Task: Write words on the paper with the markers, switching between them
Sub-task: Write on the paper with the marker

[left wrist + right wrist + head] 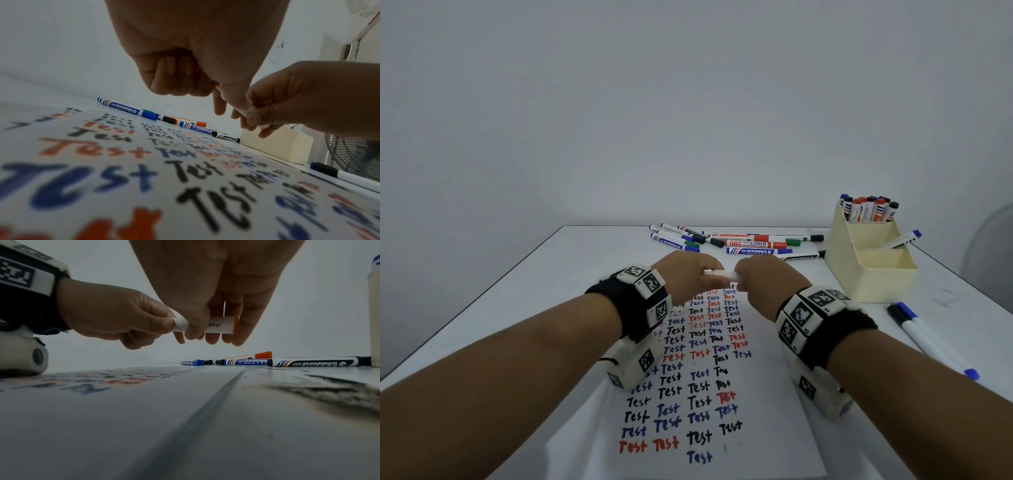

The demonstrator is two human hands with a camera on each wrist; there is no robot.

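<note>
White worktop (592, 246) with a paper (763, 404) full of "Test" words.
Above the paper's far end, left hand (688, 274) and right hand (767, 277) both pinch one white marker (722, 273) held level between them.

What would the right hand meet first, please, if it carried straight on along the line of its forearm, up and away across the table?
Probably the loose markers lying beyond the paper. The right hand and left hand grip one white marker between them above the sheet; depth is hard to judge.
</note>
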